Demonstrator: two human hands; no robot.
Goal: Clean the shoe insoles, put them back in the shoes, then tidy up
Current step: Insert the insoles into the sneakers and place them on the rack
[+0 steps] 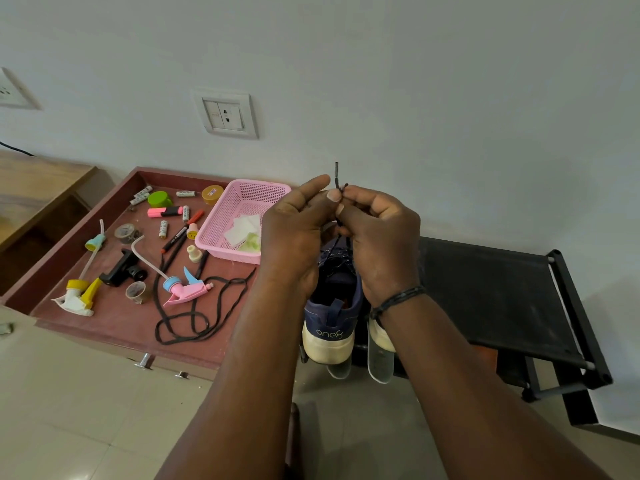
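Pinching lace (pixel 336 174) in both hands' (pixel 294 233) (pixel 381 237) grip above shoe (pixel 332 306); pink basket (pixel 239 216) beside.

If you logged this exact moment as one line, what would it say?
step: lacing | left hand: pinches thin dark shoelace | right hand: pinches same lace | navy fabric sneaker with cream sole: below hands | pink plastic basket: in drawer

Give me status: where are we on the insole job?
Looks done: navy shoe is upright, though whether the insole is inside can't be seen. In hand: left hand and right hand pinch its lace ends, apparently tying. Left: tidying; a loose black lace, pink sprayer head and pink basket sit in the open drawer.
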